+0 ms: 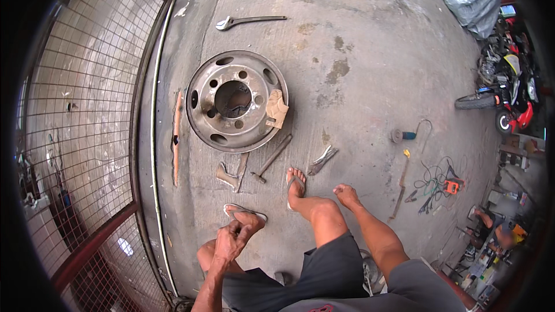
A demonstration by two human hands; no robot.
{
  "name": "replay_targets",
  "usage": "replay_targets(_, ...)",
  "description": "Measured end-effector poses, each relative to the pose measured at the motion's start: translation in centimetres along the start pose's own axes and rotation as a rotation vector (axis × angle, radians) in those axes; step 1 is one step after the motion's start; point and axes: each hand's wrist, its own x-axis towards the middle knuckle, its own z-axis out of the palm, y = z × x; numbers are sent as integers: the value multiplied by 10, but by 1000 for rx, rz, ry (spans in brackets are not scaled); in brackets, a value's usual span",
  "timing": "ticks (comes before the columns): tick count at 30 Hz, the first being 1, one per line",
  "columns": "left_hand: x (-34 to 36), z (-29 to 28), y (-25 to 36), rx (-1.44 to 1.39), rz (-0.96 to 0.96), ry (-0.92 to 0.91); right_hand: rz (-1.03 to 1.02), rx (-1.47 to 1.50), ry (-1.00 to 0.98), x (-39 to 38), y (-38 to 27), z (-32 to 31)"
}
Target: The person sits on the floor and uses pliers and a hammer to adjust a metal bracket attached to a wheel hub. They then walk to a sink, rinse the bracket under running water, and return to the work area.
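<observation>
My left hand [231, 241] is closed beside my left knee, its fingers curled together; nothing shows in it. Out past my right knee, my right hand [346, 195] is held in a loose fist, with nothing showing in it either. A round steel wheel rim [199, 124] lies flat on the concrete ahead of my feet, with a torn tan piece [277, 110] on its right side. Between rim and feet lie a hammer [273, 159], a tan boot-shaped piece [226, 175] and a thin flat strip [242, 171]. A small pale-and-dark hand tool [322, 160] rests right of my right foot.
An adjustable wrench [252, 21] lies beyond the rim, and a rusty bar [177, 138] left of it. A mesh gate [98, 81] bounds the left. Rightward are an angle grinder [407, 136], tangled cables with an orange device [454, 185], a motorcycle [511, 89] and another person [494, 234].
</observation>
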Motion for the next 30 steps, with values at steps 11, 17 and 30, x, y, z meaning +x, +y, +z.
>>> replay_targets(11, 172, 34, -58, 381, 499, -209, -558, -964, 204, 222, 28, 60)
replay_targets(17, 190, 24, -69, 567, 700, -223, -655, -1040, 135, 240, 4, 40)
replay_targets(30, 199, 46, -68, 523, 739, -241, -91, 1241, 143, 234, -17, 53)
